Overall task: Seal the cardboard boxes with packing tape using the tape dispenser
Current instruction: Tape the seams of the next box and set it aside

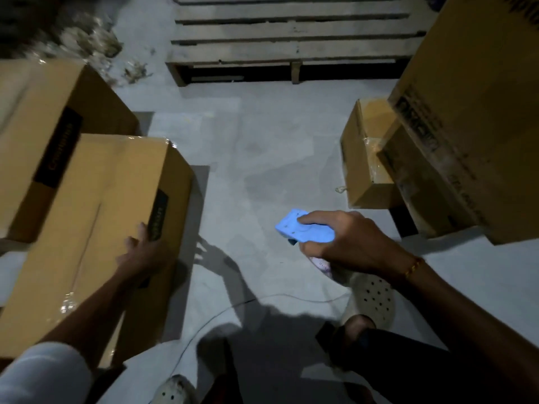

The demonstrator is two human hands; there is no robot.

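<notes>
A closed cardboard box (96, 217) stands on the floor at my left, with clear tape shining along its top seam and corners. My left hand (143, 255) lies flat on its right top edge, fingers spread over a dark label. My right hand (344, 243) is closed around a blue tape dispenser (300, 228), held in the air over the bare floor between the boxes. A second closed box (43, 135) sits behind the first one.
A wooden pallet (291, 39) lies ahead. Two stacked boxes, a large one (472, 112) over a smaller taped one (367, 153), stand at right. Debris (87, 39) is piled far left. A thin cable (233, 307) crosses the floor near my feet in perforated clogs (373, 298).
</notes>
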